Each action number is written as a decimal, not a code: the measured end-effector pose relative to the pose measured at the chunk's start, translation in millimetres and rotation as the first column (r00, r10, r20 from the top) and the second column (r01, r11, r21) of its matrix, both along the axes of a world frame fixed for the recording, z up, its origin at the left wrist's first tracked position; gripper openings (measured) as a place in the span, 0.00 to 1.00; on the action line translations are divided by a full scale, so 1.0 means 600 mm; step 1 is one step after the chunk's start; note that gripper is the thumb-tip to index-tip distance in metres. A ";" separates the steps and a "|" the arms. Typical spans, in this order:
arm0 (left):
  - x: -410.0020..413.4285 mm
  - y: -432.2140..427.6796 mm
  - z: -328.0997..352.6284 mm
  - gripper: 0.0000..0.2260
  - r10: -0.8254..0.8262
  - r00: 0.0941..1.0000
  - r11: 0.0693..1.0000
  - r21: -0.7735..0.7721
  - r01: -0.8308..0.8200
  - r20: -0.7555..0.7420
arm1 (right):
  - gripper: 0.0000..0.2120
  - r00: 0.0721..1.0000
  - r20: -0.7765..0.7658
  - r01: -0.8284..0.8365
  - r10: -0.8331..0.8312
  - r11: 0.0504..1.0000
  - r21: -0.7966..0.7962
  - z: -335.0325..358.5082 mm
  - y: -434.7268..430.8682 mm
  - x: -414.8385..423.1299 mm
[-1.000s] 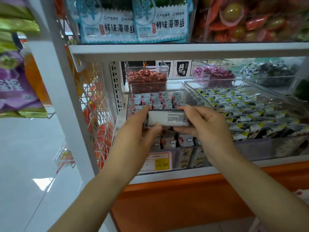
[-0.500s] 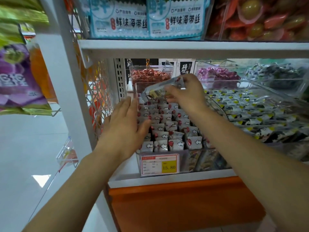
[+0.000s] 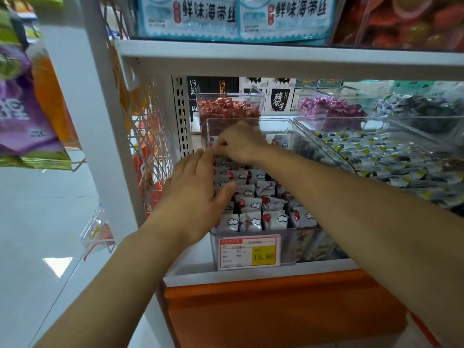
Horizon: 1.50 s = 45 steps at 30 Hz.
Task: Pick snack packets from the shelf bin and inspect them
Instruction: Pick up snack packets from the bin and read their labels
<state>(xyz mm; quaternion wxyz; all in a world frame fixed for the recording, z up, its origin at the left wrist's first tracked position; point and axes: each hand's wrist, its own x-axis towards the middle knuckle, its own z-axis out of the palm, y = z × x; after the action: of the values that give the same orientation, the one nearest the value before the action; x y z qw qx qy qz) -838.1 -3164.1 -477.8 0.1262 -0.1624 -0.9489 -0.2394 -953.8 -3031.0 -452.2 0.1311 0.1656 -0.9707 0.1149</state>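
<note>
Orange panelling (image 3: 276, 310) fronts the base of the white shelf unit (image 3: 251, 273), nearest the camera. On the shelf stands a clear plastic bin (image 3: 286, 249) bearing a price tag (image 3: 248, 252) marked 15.80; it is packed with upright white snack packets (image 3: 251, 219) printed with a cloud and a red dot, too many and too overlapped to count. The left hand (image 3: 193, 197) lies flat over the bin's left side, fingers extended and together, thumb resting against a packet, grasping nothing. Further in, the right hand (image 3: 238, 144) curls downward at the bin's back left corner, fingertips pinched among the packets; it seems to grip one, though blur hides the contact. The right forearm crosses the bin's right side and part of the neighbouring clear bin (image 3: 376, 121) of yellow-and-black packets (image 3: 391, 162). Behind stand three more clear bins: red-wrapped sweets (image 3: 228, 109), purple-wrapped sweets (image 3: 331, 106), dark-wrapped ones (image 3: 421, 104). Two blue seaweed packs (image 3: 236, 18) sit on the shelf above.
</note>
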 end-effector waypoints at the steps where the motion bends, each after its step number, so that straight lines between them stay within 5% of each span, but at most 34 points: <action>1: 0.000 0.000 0.000 0.32 -0.003 1.000 1.000 0.007 0.003 0.003 | 0.13 0.999 0.033 -0.009 0.007 0.998 0.063 -0.002 0.000 -0.003; 6: 0.003 0.002 -0.001 0.32 -0.027 1.000 0.999 0.046 0.027 0.013 | 0.11 1.000 0.026 0.020 -0.013 0.961 -0.274 0.014 0.006 -0.030; 13: 0.001 0.003 -0.003 0.32 -0.043 0.999 0.995 0.090 0.041 0.019 | 0.07 0.988 -0.053 0.149 -0.145 0.985 0.082 -0.007 -0.016 -0.075; 17: -0.002 0.002 -0.007 0.33 -0.053 0.999 0.993 0.108 0.052 0.007 | 0.04 0.998 0.043 0.050 -0.040 0.963 -0.265 0.005 -0.005 -0.067; 22: 0.005 0.001 -0.008 0.31 -0.020 1.000 0.991 0.133 0.023 -0.023 | 0.05 0.996 -0.074 -0.019 -0.051 0.681 -0.732 0.046 0.025 -0.003; 27: 0.022 0.001 0.000 0.26 0.103 0.980 0.993 0.071 -0.093 -0.169 | 0.04 0.993 -0.022 0.026 -0.119 0.386 -0.922 0.052 0.075 0.107; 34: 0.064 0.018 0.010 0.30 0.104 0.954 0.992 0.099 -0.079 -0.282 | 0.04 0.990 0.120 0.120 0.073 0.004 -0.993 0.012 0.128 0.262; 37: 0.078 0.030 0.015 0.23 0.039 0.944 0.992 0.129 0.003 -0.326 | 0.05 0.980 0.135 0.154 0.144 -0.131 -0.979 -0.009 0.135 0.290; 41: 0.090 0.038 0.015 0.11 -0.001 0.972 0.947 0.313 0.076 -0.234 | 0.04 0.971 0.121 0.167 0.209 -0.219 -0.961 -0.023 0.146 0.304; 45: 0.101 0.041 0.020 0.09 -0.063 0.996 0.797 0.597 0.089 -0.064 | 0.10 0.950 0.103 0.181 0.294 -0.252 -0.951 -0.029 0.154 0.307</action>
<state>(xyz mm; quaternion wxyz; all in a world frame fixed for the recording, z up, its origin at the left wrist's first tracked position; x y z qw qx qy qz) -777.6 -3139.7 -465.7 0.1807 -0.1570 -0.8146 -0.5284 -769.4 -2938.6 -469.4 0.0568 0.0236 -0.4966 0.8658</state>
